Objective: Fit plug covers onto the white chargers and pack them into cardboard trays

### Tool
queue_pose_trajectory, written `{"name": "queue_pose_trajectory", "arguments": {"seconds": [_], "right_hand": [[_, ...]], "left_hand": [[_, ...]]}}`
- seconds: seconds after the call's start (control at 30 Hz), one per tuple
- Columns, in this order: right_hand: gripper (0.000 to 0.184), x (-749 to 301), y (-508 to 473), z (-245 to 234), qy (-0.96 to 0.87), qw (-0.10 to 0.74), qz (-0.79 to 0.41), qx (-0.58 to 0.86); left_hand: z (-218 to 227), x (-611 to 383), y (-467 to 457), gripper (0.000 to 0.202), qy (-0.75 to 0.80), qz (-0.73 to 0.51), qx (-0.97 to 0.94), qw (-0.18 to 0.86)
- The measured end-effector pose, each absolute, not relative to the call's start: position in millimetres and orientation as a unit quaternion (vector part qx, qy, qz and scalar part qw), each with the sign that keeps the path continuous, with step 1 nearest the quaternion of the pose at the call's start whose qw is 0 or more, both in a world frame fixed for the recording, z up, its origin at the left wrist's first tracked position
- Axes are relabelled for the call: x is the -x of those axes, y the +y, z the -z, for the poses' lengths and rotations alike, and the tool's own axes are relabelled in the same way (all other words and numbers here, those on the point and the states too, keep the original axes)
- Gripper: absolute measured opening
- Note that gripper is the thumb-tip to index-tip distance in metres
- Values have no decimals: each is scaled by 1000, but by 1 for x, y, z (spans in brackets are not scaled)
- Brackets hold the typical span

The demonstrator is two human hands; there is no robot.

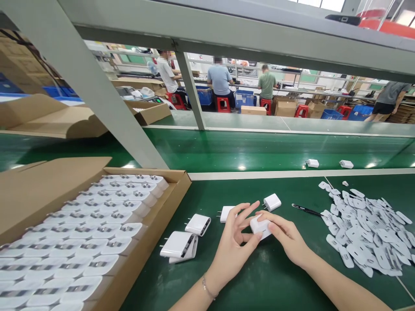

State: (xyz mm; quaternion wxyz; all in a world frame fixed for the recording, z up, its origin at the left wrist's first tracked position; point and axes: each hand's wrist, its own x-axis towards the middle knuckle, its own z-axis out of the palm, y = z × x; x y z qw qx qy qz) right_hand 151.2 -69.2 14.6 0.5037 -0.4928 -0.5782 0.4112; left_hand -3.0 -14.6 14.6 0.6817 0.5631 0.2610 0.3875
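Forearms come in from the bottom edge, thin bracelet (pixel 207 288) on the left wrist. Left hand (pixel 233 242): grip mostly open, fingers splayed, thumb tip touching the held adapter (pixel 261 225). Right hand (pixel 287 239): grip closed round that adapter from the right, fingers over its top. It sits just above the table (pixel 259 280), mid-frame, btw both hands.

Around: four loose adapters (pixel 198 224) on the table left of and behind the hands, one pair stacked; prongs stick out. Black pen (pixel 306 210) lies just right of the hands. Further right, a heap of peeled film pieces (pixel 366 233), thin, pale, flat. Left side, an open cardboard box (pixel 152 242) w/ packed rows of film-wrapped adapters (pixel 97 224), glossy white, rounded corners. Nothing blocks the hands; a grey slanted frame strut (pixel 97 99) cuts across the view behind the box.

Table top is dark green matting. Behind it a shiny green conveyor belt (pixel 259 151) w/ two more white adapters (pixel 313 163) well apart from the hands. Bkgd: factory floor, people seated on red stools, backs turned, blue bins, cartons.
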Motion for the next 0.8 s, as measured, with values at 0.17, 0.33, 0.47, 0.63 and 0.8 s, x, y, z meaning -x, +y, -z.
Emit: {"name": "queue_pose_trajectory", "arguments": {"seconds": [0.17, 0.33, 0.47, 0.63, 0.8], "right_hand": [[30, -155, -69, -16, -612, 480, -327, 537], [36, -160, -77, -7, -728, 455, -111, 502], [45, -162, -73, -12, -783, 409, -33, 468], [42, -174, -39, -68, -749, 425, -10, 508], [31, -247, -2, -100, -757, 274, 75, 588]], "left_hand": [[-15, 1, -9, 51, 258, -390, -538, 701], [-15, 3, -7, 35, 224, -332, -474, 784], [-28, -6, -9, 31, 194, -319, -454, 809], [-77, -20, 24, 29, 213, -428, -455, 751], [-143, 41, 78, 40, 229, -468, -555, 649]]}}
